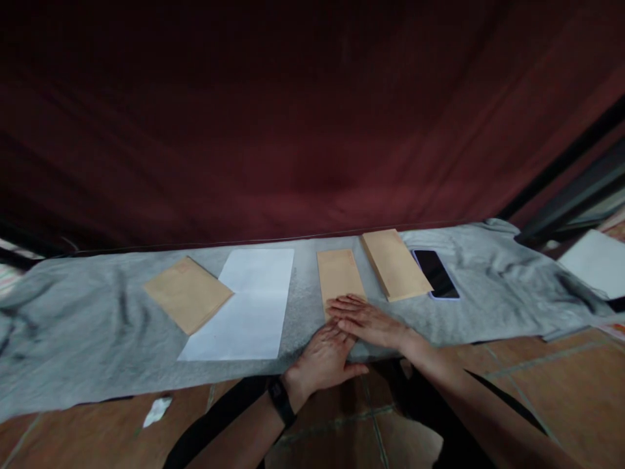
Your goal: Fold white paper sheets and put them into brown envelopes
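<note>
A single brown envelope [340,277] lies flat in front of me on the grey cloth. My right hand [364,320] rests palm down on its near end, fingers stretched toward the left. Below and partly under it, my left hand [328,357] lies flat with its fingertips at the envelope's near edge; a dark band circles that wrist. Right of the envelope is a thick stack of brown envelopes [396,266]. To the left, more brown envelopes [188,293] lie askew over a corner of white paper [254,306].
A phone [436,275] in a light purple case lies beside the stack, partly under it. The grey cloth [117,355] covers a long, narrow surface against a dark red curtain [312,143]. A crumpled white scrap [157,411] is on the tiled floor [88,436]. At far right is a white flat object [596,264].
</note>
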The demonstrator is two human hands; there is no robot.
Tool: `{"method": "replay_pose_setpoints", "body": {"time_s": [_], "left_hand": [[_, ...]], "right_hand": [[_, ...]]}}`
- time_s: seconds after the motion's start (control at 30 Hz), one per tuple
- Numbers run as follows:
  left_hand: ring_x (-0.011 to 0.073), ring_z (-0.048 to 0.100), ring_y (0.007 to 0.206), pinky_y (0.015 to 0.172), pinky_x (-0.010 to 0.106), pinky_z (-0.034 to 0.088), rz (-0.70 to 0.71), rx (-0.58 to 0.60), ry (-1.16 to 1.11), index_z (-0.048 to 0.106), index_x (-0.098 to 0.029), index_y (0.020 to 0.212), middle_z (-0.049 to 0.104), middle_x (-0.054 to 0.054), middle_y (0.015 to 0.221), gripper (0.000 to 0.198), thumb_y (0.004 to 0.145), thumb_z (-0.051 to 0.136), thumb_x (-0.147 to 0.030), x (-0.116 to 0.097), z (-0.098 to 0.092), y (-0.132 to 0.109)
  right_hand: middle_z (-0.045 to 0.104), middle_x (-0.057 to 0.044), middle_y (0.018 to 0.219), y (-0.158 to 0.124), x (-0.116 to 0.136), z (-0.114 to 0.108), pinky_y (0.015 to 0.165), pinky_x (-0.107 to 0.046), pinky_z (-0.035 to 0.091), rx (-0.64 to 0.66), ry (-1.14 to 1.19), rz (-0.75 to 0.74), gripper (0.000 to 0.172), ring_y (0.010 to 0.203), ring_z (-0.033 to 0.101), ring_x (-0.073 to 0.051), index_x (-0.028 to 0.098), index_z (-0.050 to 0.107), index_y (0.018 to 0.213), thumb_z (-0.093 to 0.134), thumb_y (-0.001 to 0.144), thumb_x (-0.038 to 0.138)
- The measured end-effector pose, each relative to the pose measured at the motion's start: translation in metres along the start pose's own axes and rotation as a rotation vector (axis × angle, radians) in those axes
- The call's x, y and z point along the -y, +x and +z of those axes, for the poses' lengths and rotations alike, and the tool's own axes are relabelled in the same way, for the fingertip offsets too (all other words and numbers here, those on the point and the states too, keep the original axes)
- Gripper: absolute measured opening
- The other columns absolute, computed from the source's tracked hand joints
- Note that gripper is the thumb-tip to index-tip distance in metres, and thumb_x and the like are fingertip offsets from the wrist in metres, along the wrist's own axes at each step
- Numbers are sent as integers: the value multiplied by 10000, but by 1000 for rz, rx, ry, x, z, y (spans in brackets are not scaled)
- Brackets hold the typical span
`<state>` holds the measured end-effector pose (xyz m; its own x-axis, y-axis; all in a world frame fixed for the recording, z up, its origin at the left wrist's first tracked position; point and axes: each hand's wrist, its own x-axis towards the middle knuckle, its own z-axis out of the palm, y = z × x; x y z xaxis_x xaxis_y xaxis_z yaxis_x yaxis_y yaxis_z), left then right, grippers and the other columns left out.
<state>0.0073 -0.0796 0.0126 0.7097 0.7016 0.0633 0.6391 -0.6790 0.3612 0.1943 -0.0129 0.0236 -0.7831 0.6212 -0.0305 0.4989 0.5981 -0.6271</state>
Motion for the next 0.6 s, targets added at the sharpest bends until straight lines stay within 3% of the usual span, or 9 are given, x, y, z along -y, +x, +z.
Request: {"method": "replay_pose_setpoints", "body": {"time_s": [0.1, 0.3, 0.6], "left_hand": [[278, 462, 1386, 1170, 445, 331, 26, -9, -23, 401, -169, 1473, 510, 141, 1495, 730, 912, 519, -621, 0, -3, 1], [265, 413, 1428, 1209, 430, 272, 33, 1, 14, 381, -150, 1494, 487, 146, 1516, 792, 917, 430, -691, 2, -5, 2], [232, 281, 1499, 1232, 395, 229, 73, -61, 122, 210, -167, 1574, 350, 112, 1608, 853, 928, 400, -691, 1, -2, -1]], "right_hand": [[376, 14, 1588, 9, -4, 0, 1256, -430, 144, -41, -43, 45, 517, 1490, 279, -166, 312, 461, 1480, 224, 1071, 522], [368, 27, 1593, 40, -18, 3, 1244, -442, 184, -149, -221, 112, 476, 1489, 282, -185, 313, 442, 1494, 242, 1078, 429], [349, 10, 1601, 70, -33, 5, 1225, -449, 216, -282, -429, 229, 480, 1482, 301, -221, 294, 452, 1494, 261, 1071, 416]]}}
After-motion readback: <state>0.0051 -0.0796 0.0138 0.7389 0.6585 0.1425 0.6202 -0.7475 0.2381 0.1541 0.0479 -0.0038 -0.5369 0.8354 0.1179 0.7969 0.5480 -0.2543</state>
